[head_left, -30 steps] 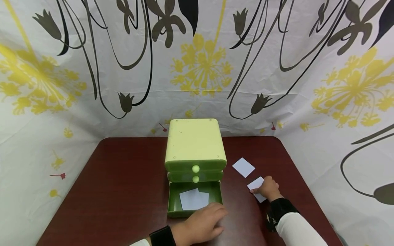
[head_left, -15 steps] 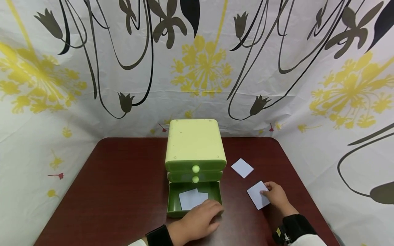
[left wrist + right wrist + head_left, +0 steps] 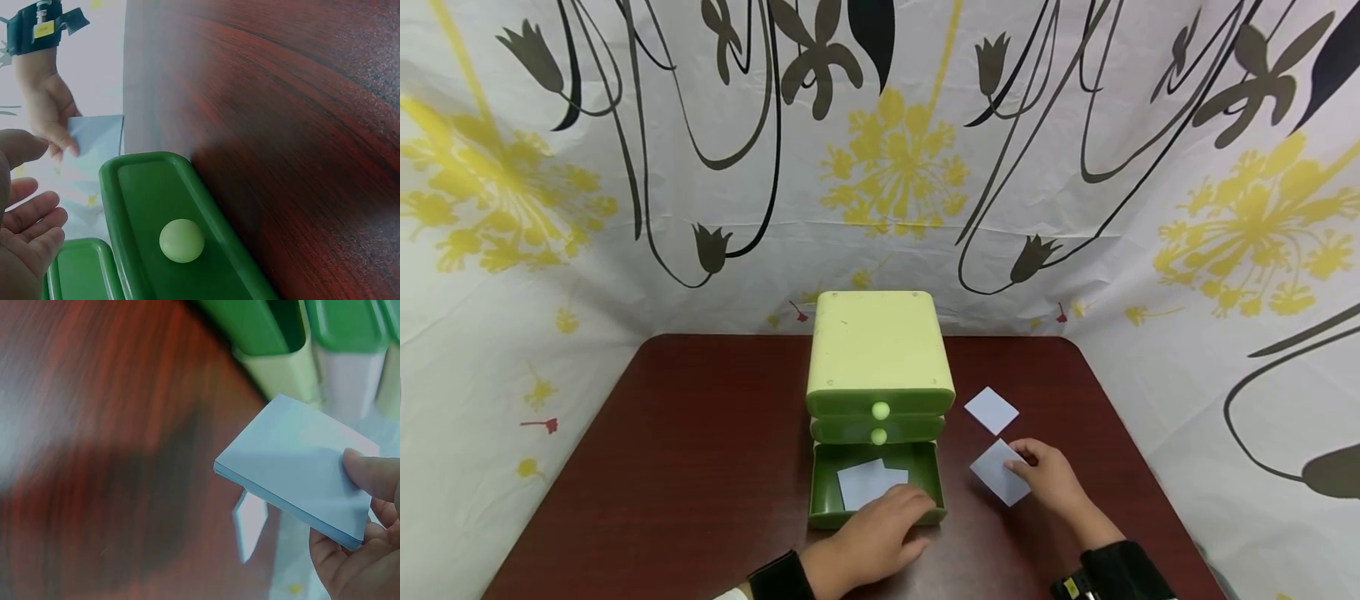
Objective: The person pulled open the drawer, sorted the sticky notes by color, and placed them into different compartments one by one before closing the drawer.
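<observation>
Head view shows two pale blue pads already in the open bottom drawer (image 3: pixel 925 477), whose front rim the left hand (image 3: pixel 880 542) rests on with relaxed fingers. The right hand (image 3: pixel 1048 483) pinches a lifted notepad (image 3: pixel 996 473) at the drawer's 3 o'clock. Another pad (image 3: pixel 992 409) lies on the table (image 3: pixel 700 442) at the notepad's 12 o'clock, so roughly half seems done.

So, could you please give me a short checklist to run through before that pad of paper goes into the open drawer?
1. Right hand grips the pale blue pad: ok, thumb on top in the right wrist view.
2. Bottom drawer pulled out: ok.
3. Room in the drawer: ok, two paper squares lie flat, floor still showing.
4. Left hand clear of the opening: not ok, its fingers rest at the front rim.
5. Spare pad on the table out of the path: ok.
</observation>
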Motion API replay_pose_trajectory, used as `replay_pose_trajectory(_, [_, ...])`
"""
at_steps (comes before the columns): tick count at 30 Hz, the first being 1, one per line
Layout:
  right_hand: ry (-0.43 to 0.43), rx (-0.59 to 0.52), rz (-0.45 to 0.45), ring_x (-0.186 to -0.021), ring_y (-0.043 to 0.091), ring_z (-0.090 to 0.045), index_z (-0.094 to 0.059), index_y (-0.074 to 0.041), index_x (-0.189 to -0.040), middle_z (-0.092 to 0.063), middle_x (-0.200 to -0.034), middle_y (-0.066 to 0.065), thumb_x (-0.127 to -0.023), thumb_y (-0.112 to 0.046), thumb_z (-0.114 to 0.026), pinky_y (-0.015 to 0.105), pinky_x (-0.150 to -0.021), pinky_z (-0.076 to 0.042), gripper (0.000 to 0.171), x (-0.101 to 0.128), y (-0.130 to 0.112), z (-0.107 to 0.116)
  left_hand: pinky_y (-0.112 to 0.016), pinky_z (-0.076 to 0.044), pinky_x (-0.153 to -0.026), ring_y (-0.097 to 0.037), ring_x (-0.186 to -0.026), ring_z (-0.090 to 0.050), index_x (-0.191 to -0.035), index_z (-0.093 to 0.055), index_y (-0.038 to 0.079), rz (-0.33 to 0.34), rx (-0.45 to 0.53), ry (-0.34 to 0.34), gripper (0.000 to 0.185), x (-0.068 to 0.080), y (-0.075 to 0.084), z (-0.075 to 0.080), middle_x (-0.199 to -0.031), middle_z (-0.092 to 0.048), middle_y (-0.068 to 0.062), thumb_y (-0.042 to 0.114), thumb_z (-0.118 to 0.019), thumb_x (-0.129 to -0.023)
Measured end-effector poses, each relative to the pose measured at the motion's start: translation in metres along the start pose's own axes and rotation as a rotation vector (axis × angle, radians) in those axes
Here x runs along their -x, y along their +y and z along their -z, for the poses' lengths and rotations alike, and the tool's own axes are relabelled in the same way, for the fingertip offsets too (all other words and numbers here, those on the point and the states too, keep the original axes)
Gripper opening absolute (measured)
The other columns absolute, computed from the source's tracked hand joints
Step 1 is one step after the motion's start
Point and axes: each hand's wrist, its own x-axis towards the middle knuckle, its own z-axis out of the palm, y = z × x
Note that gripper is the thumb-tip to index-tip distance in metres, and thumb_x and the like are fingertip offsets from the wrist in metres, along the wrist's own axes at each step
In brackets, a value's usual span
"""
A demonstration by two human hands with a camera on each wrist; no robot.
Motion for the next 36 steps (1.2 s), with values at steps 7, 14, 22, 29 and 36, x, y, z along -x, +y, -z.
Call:
replay_pose_trajectory(7, [-0.054, -0.113, 0.055, -0.078, 0.014, -0.057, -0.066, -0.003, -0.105, -0.065, -0.094, 0.006, -0.089, -0.005, -0.067, 0.026, -0.063, -0.048, 0.016, 0.003, -0.034, -0.008, -0.026, -0.047, -0.096, -0.015, -0.117, -0.053, -0.121, -0.060, 0.011, 0.020, -0.023, 0.017, 0.035, 0.010, -0.003, 0.005, -0.122, -0.060, -0.002, 0.021, -0.070, -0.089])
replay_pose_trajectory(14, [-0.143, -0.159, 0.161, -0.076, 0.014, -0.059, -0.065, -0.002, -0.103, -0.066, -0.094, 0.007, -0.089, -0.007, -0.067, 0.025, -0.059, -0.050, 0.015, 0.005, -0.059, -0.021, -0.026, -0.049, -0.093, -0.015, -0.113, -0.054, -0.121, -0.060, 0.010, 0.058, -0.015, 0.030, 0.035, 0.025, -0.008, 0.013, -0.119, -0.059, -0.002, 0.021, -0.070, -0.089])
replay_pose_trajectory(22, [-0.159, -0.088, 0.284, -0.085, 0.011, -0.058, -0.068, -0.007, -0.099, -0.063, -0.098, 0.002, -0.088, -0.007, -0.069, 0.024, -0.068, -0.051, 0.010, 0.001, -0.070, -0.045, -0.028, -0.050, -0.091, -0.014, -0.110, -0.055, -0.117, -0.061, 0.009, 0.102, -0.010, 0.077, 0.034, 0.043, -0.016, 0.015, -0.116, -0.059, 0.001, 0.022, -0.072, -0.088])
replay_pose_trajectory(29, [-0.224, -0.043, 0.327, -0.089, 0.015, -0.059, -0.070, -0.007, -0.101, -0.064, -0.099, 0.001, -0.090, -0.007, -0.067, 0.027, -0.072, -0.051, 0.011, -0.003, -0.076, -0.064, -0.032, -0.051, -0.089, -0.017, -0.109, -0.056, -0.115, -0.061, 0.008, 0.174, 0.003, 0.135, 0.035, 0.058, -0.022, 0.021, -0.115, -0.059, -0.001, 0.016, -0.075, -0.084])
replay_pose_trajectory(36, [-0.347, -0.044, 0.316, -0.092, 0.018, -0.058, -0.069, -0.006, -0.106, -0.065, -0.107, 0.007, -0.093, -0.011, -0.064, 0.028, -0.071, -0.049, 0.015, -0.007, -0.080, -0.080, -0.036, -0.051, -0.090, -0.021, -0.110, -0.057, -0.117, -0.062, 0.006, 0.240, -0.002, 0.167, 0.038, 0.073, -0.029, 0.026, -0.117, -0.061, -0.004, 0.017, -0.076, -0.083])
